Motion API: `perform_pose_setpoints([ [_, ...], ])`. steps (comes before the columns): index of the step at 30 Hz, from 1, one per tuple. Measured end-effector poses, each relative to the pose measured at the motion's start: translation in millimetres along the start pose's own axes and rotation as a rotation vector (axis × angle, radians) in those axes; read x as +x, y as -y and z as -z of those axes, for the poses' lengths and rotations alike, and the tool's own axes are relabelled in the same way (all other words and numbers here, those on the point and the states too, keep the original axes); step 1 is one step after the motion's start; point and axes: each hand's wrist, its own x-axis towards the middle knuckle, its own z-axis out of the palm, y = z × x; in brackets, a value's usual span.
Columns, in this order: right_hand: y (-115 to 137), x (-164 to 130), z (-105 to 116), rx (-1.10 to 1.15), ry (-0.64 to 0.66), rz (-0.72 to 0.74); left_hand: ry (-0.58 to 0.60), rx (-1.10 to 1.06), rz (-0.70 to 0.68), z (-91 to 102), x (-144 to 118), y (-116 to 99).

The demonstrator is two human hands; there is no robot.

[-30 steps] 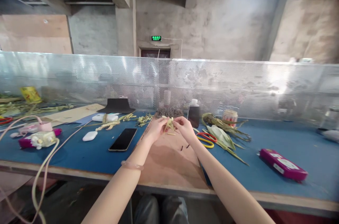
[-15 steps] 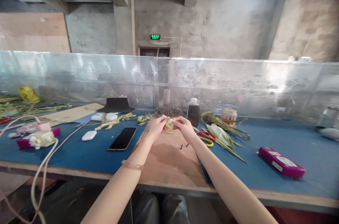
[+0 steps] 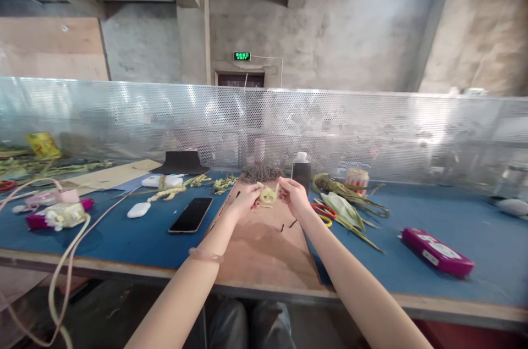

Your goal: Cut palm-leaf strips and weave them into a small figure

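Between my hands, above the wooden board, is a small pale-yellow looped piece of plant strip. My left hand is closed on its left side in a pinch. My right hand pinches a strip end that rises at the loop's right. The fine detail of the piece is too small to make out. Beyond my fingers lies a heap of dark grey cord-like strands. Short dark bits lie on the board below my right hand.
Scissors with red and yellow handles lie right of the board, near green husk leaves. A black phone and a white earphone case are on the left. A magenta box lies right. A perforated metal screen stands behind.
My right hand has moved right, away from my left, drawing a strip end out. The yellow loop between my hands shows more fully. My left hand has barely moved.
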Motion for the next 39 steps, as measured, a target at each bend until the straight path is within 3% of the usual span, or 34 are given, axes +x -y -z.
perform_pose_setpoints([
  [5,-4.7,4.2,1.2,-0.117,-0.083,0.09,0.039,0.041,0.005,2.9,0.7,0.7],
  [10,-11.5,-0.2,-6.9,-0.504,-0.106,0.294,0.042,0.035,0.005,0.7,-0.7,-1.0],
  [17,-16.3,-9.2,-10.8,-0.833,-0.171,0.382,0.077,-0.001,0.031,-5.4,-2.0,-1.4],
  [21,-13.4,-11.1,-15.5,-0.881,-0.208,0.412,0.037,0.056,-0.018,-8.4,-3.8,-2.6],
  [30,-8.2,-10.6,-19.5,-0.847,-0.273,0.369,-0.285,0.496,-0.309,1.1,7.1,1.1],
  [39,-3.8,-8.8,-17.1,-0.762,-0.393,0.311,-0.379,0.642,-0.397,3.5,8.0,3.6],
])
